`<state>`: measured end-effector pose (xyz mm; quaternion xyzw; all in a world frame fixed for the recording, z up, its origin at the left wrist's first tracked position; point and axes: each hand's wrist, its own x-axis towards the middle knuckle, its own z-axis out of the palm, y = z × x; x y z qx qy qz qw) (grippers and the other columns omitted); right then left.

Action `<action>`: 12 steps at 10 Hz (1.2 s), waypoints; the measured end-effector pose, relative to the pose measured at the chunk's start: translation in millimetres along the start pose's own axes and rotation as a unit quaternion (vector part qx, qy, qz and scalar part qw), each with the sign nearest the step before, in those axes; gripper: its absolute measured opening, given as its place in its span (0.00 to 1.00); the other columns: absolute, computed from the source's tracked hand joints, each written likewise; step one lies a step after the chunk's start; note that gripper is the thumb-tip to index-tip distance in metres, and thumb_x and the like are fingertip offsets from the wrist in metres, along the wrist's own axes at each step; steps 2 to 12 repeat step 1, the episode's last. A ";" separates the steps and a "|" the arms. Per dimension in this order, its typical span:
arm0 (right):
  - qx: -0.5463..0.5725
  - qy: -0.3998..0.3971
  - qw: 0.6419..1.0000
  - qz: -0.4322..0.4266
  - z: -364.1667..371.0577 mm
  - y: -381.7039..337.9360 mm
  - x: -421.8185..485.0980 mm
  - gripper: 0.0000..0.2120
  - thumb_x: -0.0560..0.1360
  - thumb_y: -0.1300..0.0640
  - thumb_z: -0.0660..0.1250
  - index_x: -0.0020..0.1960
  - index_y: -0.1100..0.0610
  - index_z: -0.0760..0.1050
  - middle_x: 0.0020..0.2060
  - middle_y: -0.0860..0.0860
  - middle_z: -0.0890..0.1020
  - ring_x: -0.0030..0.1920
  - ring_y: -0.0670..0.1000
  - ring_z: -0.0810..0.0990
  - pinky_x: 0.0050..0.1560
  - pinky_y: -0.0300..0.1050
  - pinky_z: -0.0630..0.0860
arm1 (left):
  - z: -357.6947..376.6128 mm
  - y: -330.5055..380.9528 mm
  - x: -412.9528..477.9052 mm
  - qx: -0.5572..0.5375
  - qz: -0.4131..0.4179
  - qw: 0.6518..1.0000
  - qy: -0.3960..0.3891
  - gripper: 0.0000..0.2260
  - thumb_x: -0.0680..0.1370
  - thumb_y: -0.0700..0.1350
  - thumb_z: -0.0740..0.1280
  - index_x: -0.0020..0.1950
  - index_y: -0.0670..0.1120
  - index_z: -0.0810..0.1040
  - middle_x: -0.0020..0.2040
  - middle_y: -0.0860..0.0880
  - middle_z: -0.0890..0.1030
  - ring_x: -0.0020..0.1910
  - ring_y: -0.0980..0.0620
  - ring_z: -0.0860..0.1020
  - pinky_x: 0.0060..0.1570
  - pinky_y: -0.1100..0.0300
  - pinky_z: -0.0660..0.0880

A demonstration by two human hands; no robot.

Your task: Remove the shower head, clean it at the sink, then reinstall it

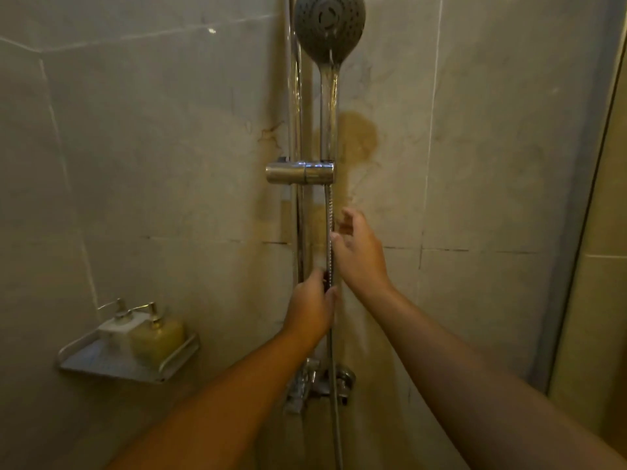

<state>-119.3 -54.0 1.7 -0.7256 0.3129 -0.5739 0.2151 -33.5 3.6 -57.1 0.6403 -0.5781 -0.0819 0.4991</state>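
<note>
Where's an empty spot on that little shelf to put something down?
The shelf has bare room at its front left, before the clear bottle. Its back right is crowded by the yellow bottle. Both hands crowd the hose.

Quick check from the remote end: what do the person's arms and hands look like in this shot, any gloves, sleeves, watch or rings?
Both forearms are bare up to the bottom edge of the picture: no sleeves show. The left hand and right hand wear no gloves. No watch, band or ring is visible on either wrist or on the fingers that show, though the lighting is dim.

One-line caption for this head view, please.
Left hand grips the ribbed metal shower hose below the bracket-mounted grey round shower head; right hand open beside it.
</note>
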 end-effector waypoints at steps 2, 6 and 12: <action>-0.019 -0.010 0.999 0.048 1.3 25.5 -43.0 0.16 0.81 0.55 0.64 0.68 0.49 0.70 0.58 0.47 0.77 0.56 0.43 0.77 0.57 0.47 0.80 | -1.5 -16.7 -23.8 0.021 -0.004 1.000 -0.013 0.06 0.80 0.42 0.65 0.57 0.46 0.75 0.49 0.48 0.81 0.48 0.49 0.81 0.46 0.56 0.79; -0.019 -0.010 0.999 0.048 1.3 25.5 -43.0 0.16 0.81 0.55 0.64 0.68 0.49 0.70 0.58 0.47 0.77 0.56 0.43 0.77 0.57 0.47 0.80 | -1.5 -16.7 -23.8 0.021 -0.004 1.000 -0.013 0.06 0.80 0.42 0.65 0.57 0.46 0.75 0.49 0.48 0.81 0.48 0.49 0.81 0.46 0.56 0.79; -0.019 -0.010 0.999 0.048 1.3 25.5 -43.0 0.16 0.81 0.55 0.64 0.68 0.49 0.70 0.58 0.47 0.77 0.56 0.43 0.77 0.57 0.47 0.80 | -1.5 -16.7 -23.8 0.021 -0.004 1.000 -0.013 0.06 0.80 0.42 0.65 0.57 0.46 0.75 0.49 0.48 0.81 0.48 0.49 0.81 0.46 0.56 0.79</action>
